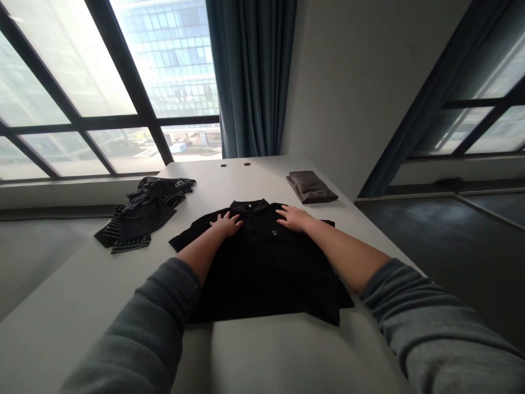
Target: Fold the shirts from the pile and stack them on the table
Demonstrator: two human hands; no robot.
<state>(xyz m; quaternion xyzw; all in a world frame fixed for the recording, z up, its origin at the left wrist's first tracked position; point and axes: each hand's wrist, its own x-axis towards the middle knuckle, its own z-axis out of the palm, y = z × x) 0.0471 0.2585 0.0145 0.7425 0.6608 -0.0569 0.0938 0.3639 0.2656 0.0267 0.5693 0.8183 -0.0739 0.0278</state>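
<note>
Now, here we are at a white table [232, 183], and a black polo shirt [262, 273] lies spread across the middle of it, collar [248, 207] pointing away from the person, hem towards them. Down goes the pressure on both sides of the chest! The left hand [227, 225] lies palm-down near the left shoulder, fingers fanned wide and released, gripping nothing. Over on the other side, the right hand [293, 218] rests on the cloth just below the shoulder seam, its fingers stretched out, slightly apart, likewise clenching nothing. Between the two, near the right hand, sits a small pale logo [274, 233] on the chest. The hem runs uneven, a corner jutting out at the right, one layer peeking beyond another. Off to the left, a loose heap of dark, partly striped clothes [147, 210] sprawls on the tabletop; to the far right, a grey-brown folded garment [311, 187] sits neatly, and behind it all hangs a blue curtain [252, 76] beside the window [180, 60].
</note>
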